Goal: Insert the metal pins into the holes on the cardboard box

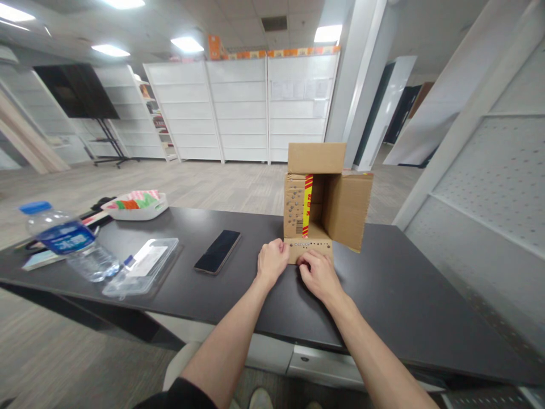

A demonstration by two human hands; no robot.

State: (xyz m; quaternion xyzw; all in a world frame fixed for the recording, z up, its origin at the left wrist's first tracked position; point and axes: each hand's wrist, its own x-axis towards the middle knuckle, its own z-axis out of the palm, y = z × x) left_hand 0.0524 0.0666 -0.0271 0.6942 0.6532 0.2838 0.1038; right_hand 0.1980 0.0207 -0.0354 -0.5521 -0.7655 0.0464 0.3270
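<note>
A brown cardboard box (294,199) lies on the dark table with its opening facing me and its flaps spread. Small round grey dots mark its left flap, beside yellow and red tape (307,204). Its lower flap (313,245) reaches toward me and carries a row of small dots, some silvery, some dark. My left hand (273,261) is closed at the left edge of that flap, fingers bent against it. My right hand (319,274) rests over the flap's front edge with curled fingers; whatever lies under its fingertips is hidden.
Left of my hands lies a black phone (218,251). Farther left are a clear plastic case (147,267), a water bottle (70,241) with a blue cap and a white tray (136,213) of colourful items. A white perforated panel (489,170) stands along the right side.
</note>
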